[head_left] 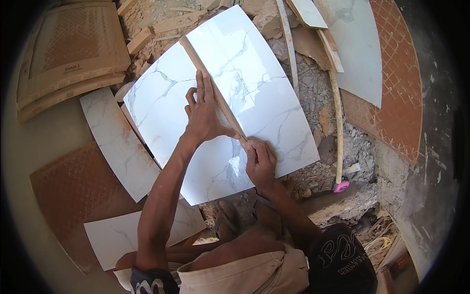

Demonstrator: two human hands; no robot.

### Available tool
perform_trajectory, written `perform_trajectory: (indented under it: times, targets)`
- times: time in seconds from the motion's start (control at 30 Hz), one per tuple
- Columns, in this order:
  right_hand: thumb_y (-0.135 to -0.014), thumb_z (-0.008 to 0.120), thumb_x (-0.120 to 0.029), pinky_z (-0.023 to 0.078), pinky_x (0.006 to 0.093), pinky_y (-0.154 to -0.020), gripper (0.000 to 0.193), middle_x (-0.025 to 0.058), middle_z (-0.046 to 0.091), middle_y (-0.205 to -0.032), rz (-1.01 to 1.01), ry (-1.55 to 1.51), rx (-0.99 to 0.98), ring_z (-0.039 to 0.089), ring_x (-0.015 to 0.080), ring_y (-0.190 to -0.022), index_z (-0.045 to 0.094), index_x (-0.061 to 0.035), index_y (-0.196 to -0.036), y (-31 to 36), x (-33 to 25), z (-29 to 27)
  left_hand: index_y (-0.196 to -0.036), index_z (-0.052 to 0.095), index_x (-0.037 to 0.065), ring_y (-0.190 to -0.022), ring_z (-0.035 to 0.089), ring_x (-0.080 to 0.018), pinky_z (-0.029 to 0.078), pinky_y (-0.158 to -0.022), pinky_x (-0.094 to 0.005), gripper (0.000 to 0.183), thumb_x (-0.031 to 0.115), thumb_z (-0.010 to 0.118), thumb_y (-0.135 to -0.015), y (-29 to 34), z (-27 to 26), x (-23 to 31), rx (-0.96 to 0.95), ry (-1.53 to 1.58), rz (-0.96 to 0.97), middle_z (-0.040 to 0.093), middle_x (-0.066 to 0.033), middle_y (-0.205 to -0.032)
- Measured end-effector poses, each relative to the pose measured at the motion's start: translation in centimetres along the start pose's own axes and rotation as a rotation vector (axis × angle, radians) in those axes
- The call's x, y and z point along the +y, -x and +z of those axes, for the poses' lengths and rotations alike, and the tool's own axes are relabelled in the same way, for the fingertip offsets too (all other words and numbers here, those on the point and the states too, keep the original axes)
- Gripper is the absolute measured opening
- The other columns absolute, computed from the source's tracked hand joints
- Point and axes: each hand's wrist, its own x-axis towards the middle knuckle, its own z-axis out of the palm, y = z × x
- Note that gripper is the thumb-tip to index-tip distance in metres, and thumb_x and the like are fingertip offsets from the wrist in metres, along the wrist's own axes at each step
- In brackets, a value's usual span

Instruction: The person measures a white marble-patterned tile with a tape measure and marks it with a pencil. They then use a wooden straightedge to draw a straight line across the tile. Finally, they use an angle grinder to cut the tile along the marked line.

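Left hand, thumb and fingers spread, touches a wooden strip lying across the marble-patterned tile beneath both hands; right hand curls at the strip's near end, hold unclear.

White tile with grey veining, brown wooden strip, rust-brown panel with pale crosshatching, beige shorts

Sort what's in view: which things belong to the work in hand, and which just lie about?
Work in hand:
- large marbled tile
- wooden strip across it
- left hand, on the strip
- right hand, at the strip's near end

Apparently just lying about:
- cardboard boxes
- pink tape measure
- long stick
- rubble
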Motion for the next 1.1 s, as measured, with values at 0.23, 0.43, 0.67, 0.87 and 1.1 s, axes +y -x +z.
perform_trajectory:
  times: [0.23,0.43,0.67,0.87,1.1]
  targets:
    - [-0.093,0.055,0.004,0.055,0.0416,-0.079,0.01,0.0215,0.069,-0.103,-0.005,-0.015,-0.008,0.067,0.0356,-0.091,0.059,0.0049,-0.102,-0.1,-0.1,-0.2,-0.157,-0.003,-0.002,-0.136,0.021,-0.0488,0.04,-0.098,-0.0618,0.179,0.051,0.1,-0.02,0.0,-0.5,0.5,-0.03,0.021,-0.023,-0.007,-0.0218,-0.165]
    - [-0.094,0.055,0.003,0.055,0.0395,-0.078,0.009,0.0207,0.068,-0.098,0.046,-0.018,-0.018,0.068,0.0344,-0.089,0.059,0.0052,-0.102,-0.3,-0.4,-0.4,-0.157,-0.002,-0.002,-0.135,0.021,-0.0479,0.041,-0.096,-0.0601,0.179,0.051,0.1,-0.021,0.0,-0.1,0.1,-0.017,0.013,-0.018,-0.008,-0.0226,-0.165]
    - [-0.094,0.06,0.001,0.056,0.0361,-0.069,0.008,0.0182,0.07,-0.093,0.182,-0.013,-0.029,0.07,0.0293,-0.08,0.063,0.0054,-0.099,-2.4,-1.4,-1.4,-0.157,-0.001,-0.004,-0.135,0.022,-0.0474,0.041,-0.095,-0.0586,0.178,0.052,0.1,-0.021,-0.1,-0.4,0.4,-0.044,-0.012,-0.036,-0.008,-0.0236,-0.164]
    - [-0.094,0.062,0.0,0.055,0.0342,-0.067,0.009,0.0173,0.071,-0.09,0.184,0.015,-0.063,0.07,0.0244,-0.077,0.066,0.0048,-0.1,-4.1,-1.2,-1.3,-0.157,0.0,-0.004,-0.133,0.023,-0.0465,0.042,-0.093,-0.0571,0.177,0.052,0.1,-0.021,0.0,0.1,0.1,-0.008,-0.016,-0.013,-0.005,-0.0254,-0.164]
    - [-0.095,0.061,-0.003,0.052,0.0291,-0.064,0.011,0.0116,0.069,-0.082,0.288,0.012,-0.12,0.065,0.0155,-0.071,0.066,0.0042,-0.102,-2.8,-1.1,-2.6,-0.156,0.003,-0.006,-0.131,0.024,-0.0471,0.042,-0.092,-0.0576,0.176,0.051,0.1,-0.021,0.1,0.2,-0.2,0.029,-0.028,-0.001,-0.001,-0.0276,-0.163]
